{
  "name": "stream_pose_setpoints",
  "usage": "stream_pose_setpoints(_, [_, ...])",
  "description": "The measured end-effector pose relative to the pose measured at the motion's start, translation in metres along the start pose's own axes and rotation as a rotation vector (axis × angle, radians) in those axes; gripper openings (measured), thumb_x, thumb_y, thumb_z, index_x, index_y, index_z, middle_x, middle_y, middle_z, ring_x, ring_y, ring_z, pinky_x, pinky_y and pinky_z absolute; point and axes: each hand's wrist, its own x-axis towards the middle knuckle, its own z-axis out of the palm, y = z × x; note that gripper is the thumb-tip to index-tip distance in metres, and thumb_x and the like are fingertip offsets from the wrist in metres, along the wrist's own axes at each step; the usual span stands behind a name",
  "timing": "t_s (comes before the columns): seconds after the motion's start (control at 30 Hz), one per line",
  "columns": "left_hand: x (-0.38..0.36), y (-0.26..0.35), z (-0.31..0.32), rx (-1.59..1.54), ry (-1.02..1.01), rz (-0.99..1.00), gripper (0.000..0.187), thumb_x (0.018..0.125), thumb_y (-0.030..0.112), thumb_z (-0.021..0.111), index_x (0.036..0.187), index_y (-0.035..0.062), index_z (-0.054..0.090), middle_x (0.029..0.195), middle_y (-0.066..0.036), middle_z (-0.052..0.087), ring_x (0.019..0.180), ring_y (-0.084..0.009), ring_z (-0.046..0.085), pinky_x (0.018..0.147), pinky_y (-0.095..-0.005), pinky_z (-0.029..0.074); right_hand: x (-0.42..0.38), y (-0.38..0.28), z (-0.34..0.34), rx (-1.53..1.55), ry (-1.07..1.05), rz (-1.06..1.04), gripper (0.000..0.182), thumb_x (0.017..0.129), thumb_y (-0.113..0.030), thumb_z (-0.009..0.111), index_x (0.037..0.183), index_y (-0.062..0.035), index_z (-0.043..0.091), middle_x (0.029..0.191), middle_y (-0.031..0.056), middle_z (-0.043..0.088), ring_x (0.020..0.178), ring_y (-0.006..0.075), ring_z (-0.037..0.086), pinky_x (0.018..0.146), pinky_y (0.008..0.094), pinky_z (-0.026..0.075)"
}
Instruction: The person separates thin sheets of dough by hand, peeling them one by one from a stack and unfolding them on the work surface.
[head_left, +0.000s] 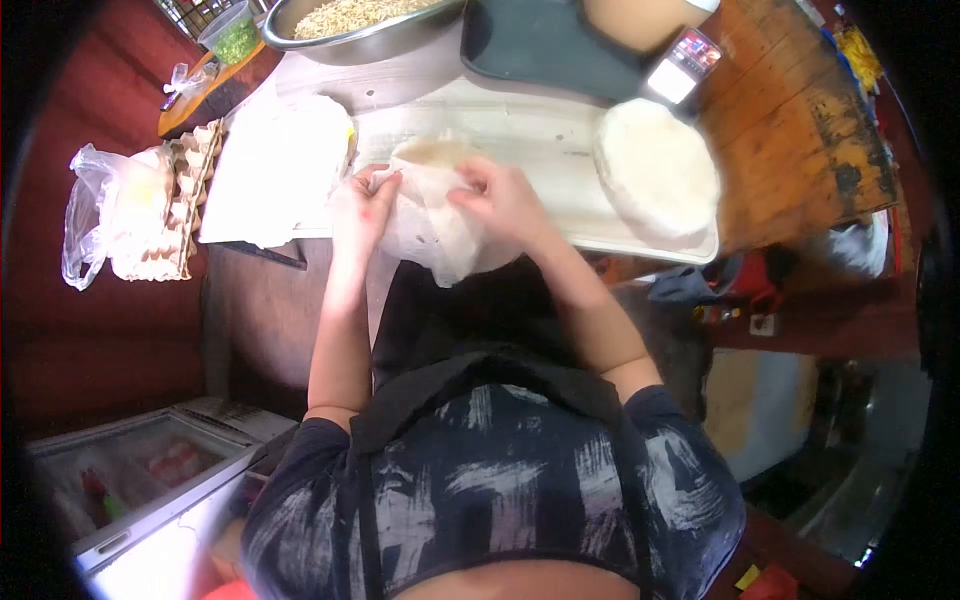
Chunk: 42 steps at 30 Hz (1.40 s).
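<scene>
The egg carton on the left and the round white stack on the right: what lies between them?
In the head view, between the egg carton and the round white stack lie a pile of white sheets and both hands, left and right, holding a thin wrapper.

Left hand (362,212) and right hand (503,203) raised together, fingers pinching

Your head camera gives you a strong fisheye view: straight edges bow, and a black vignette eats all four corners. Light is soft and even, brightest on the white board (520,140) and paper stack (280,165), which wash out to near glare. The lower part sits dimmer. Detail is soft and slightly blurred throughout, worst toward the rim.
</scene>
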Motion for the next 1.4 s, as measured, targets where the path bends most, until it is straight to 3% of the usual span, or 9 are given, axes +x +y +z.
stream_pose_setpoints(0.07, [-0.006,0.017,-0.009,0.062,-0.022,0.027,0.033,0.081,0.019,0.070,0.108,0.0027,0.066,0.074,-0.017,0.067,0.063,-0.0225,0.064,0.062,-0.0341,0.048,0.002,-0.009,-0.003,-0.090,0.126,-0.195,0.022,0.078,-0.013,0.070,0.097,-0.0023,0.065,0.085,0.0129,0.067,0.078,0.0248,0.065,0.070,0.0328,0.050])
stream_pose_setpoints(0.17, [-0.017,0.059,-0.022,0.362,0.239,0.664,0.045,0.078,0.018,0.071,0.118,0.0032,0.060,0.092,-0.023,0.067,0.087,-0.0288,0.068,0.076,-0.0368,0.049,0.004,-0.017,-0.008,-0.260,0.009,-0.502,0.019,0.078,-0.012,0.069,0.096,-0.0054,0.066,0.083,0.0106,0.066,0.082,0.0301,0.063,0.077,0.0376,0.048])
stream_pose_setpoints(0.23, [-0.025,0.076,-0.029,0.330,-0.103,0.771,0.052,0.077,0.019,0.071,0.125,0.0044,0.056,0.108,-0.025,0.063,0.106,-0.0322,0.062,0.086,-0.0391,0.046,-0.005,-0.026,-0.010,-0.284,-0.074,-0.522,0.018,0.078,-0.013,0.069,0.094,-0.0070,0.067,0.083,0.0091,0.065,0.085,0.0304,0.062,0.082,0.0400,0.045])
stream_pose_setpoints(0.37, [-0.025,0.075,-0.022,0.118,-0.682,0.261,0.034,0.084,0.020,0.067,0.114,0.0044,0.064,0.087,-0.021,0.067,0.084,-0.0326,0.067,0.074,-0.0366,0.050,-0.023,-0.033,-0.023,-0.320,-0.051,-0.539,0.021,0.076,-0.016,0.073,0.094,-0.0088,0.067,0.089,0.0072,0.064,0.094,0.0276,0.059,0.090,0.0428,0.040])
stream_pose_setpoints(0.5, [-0.026,0.065,-0.002,-0.054,-0.442,0.150,0.025,0.086,0.020,0.067,0.106,0.0044,0.068,0.079,-0.021,0.066,0.070,-0.0190,0.067,0.065,-0.0314,0.049,-0.049,-0.023,-0.045,-0.407,0.637,-0.422,0.034,0.074,-0.023,0.077,0.099,-0.0071,0.062,0.100,0.0100,0.061,0.090,0.0249,0.060,0.081,0.0390,0.043])
stream_pose_setpoints(0.73, [-0.027,0.073,0.011,-0.103,-0.278,0.191,0.023,0.087,0.017,0.067,0.106,0.0054,0.069,0.081,-0.017,0.069,0.073,-0.0117,0.066,0.070,-0.0279,0.050,-0.093,0.015,-0.049,0.196,0.338,0.120,0.026,0.082,-0.018,0.075,0.097,-0.0021,0.061,0.081,0.0039,0.062,0.076,0.0116,0.057,0.067,0.0253,0.046])
stream_pose_setpoints(1.0, [-0.042,0.105,0.009,0.016,-0.438,0.446,0.023,0.083,0.003,0.063,0.105,0.0046,0.069,0.097,-0.017,0.069,0.085,-0.0270,0.069,0.074,-0.0299,0.051,-0.069,0.005,-0.044,0.705,0.432,-0.016,0.017,0.085,-0.013,0.070,0.094,-0.0012,0.062,0.090,0.0031,0.063,0.083,0.0098,0.058,0.074,0.0238,0.046])
stream_pose_setpoints(1.17, [-0.047,0.107,0.015,-0.236,-0.545,0.301,0.024,0.087,0.003,0.063,0.111,-0.0009,0.064,0.092,-0.012,0.069,0.084,-0.0166,0.066,0.076,-0.0296,0.050,-0.058,0.003,-0.062,0.764,0.449,-0.138,0.012,0.087,-0.007,0.065,0.098,-0.0026,0.062,0.095,0.0006,0.062,0.091,0.0078,0.056,0.080,0.0251,0.045])
stream_pose_setpoints(1.4, [-0.033,0.125,0.024,-0.674,-0.568,0.188,0.039,0.088,0.003,0.065,0.125,-0.0011,0.052,0.107,-0.005,0.063,0.090,-0.0086,0.058,0.075,-0.0215,0.045,-0.046,-0.066,-0.085,-0.136,0.598,-0.601,0.013,0.080,-0.014,0.068,0.087,-0.0076,0.060,0.085,0.0102,0.058,0.081,0.0296,0.059,0.071,0.0362,0.045])
